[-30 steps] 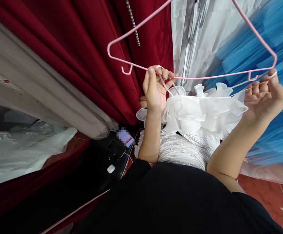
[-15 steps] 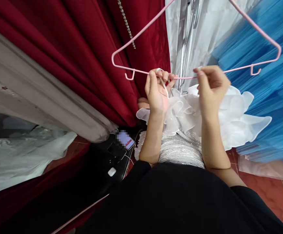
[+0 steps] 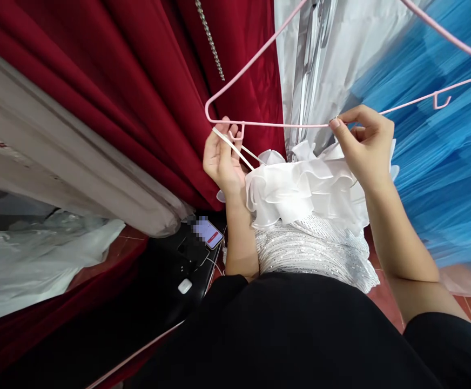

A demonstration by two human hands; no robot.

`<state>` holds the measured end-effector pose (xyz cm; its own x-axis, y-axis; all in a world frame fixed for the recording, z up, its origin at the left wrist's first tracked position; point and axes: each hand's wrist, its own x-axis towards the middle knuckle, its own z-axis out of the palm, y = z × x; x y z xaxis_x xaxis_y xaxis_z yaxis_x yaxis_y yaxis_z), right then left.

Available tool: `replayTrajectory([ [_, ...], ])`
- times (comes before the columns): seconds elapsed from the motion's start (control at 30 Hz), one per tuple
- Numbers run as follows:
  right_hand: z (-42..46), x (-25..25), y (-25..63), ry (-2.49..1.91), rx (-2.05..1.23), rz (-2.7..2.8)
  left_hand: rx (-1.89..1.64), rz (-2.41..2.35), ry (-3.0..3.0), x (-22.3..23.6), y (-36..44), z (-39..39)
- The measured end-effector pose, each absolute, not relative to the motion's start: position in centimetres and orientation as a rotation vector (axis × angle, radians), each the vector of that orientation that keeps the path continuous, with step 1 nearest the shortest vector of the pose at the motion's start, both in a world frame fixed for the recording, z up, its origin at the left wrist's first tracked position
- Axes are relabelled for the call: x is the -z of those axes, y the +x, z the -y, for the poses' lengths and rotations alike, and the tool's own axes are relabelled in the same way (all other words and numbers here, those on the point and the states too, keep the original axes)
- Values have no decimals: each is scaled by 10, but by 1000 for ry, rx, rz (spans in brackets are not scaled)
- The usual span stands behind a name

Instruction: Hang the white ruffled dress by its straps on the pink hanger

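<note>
A pink clothes hanger [image 3: 284, 125] is held up in front of me, its lower bar running across both hands. My left hand [image 3: 224, 156] is at the hanger's left notch hook, with a thin white strap [image 3: 235, 148] looped taut between its thumb and fingers. The strap runs down to a white dress [image 3: 312, 248] with a ruffled organza top and a sparkly gathered body, which hangs against my front. My right hand [image 3: 361, 140] pinches the hanger's lower bar right of its middle. Whether it also grips a second strap is hidden by the fingers.
Dark red drapes [image 3: 170, 108] and pale gowns hang at the left, a blue tulle gown [image 3: 430, 151] at the right. A phone [image 3: 208, 232] and a small white case [image 3: 184, 286] lie on a black surface at lower left. Red tiles show below.
My left hand has moved left along the bar to the hook, drawing the strap with it. The hanger has shifted right and tilted, and my right hand has moved slightly right.
</note>
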<state>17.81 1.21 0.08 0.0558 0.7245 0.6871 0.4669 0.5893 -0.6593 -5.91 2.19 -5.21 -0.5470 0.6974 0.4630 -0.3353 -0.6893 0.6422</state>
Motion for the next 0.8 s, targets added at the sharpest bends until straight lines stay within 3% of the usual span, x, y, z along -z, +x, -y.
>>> replayTrajectory([
  [0.33, -13, -2, 173, -1007, -313, 1619, -1910, -924, 1396, 18, -91, -11],
  [0.57, -10, -1, 175, -965, -399, 1560, -2368, -1143, 1652, 6, -78, -6],
  [0.7, -10, 0, 176, -957, -418, 1580, -2713, -1039, 1464, -12, -63, 12],
  [0.8, -9, 1, 174, -979, -409, 1594, -2581, -922, 1610, -24, -44, 20],
])
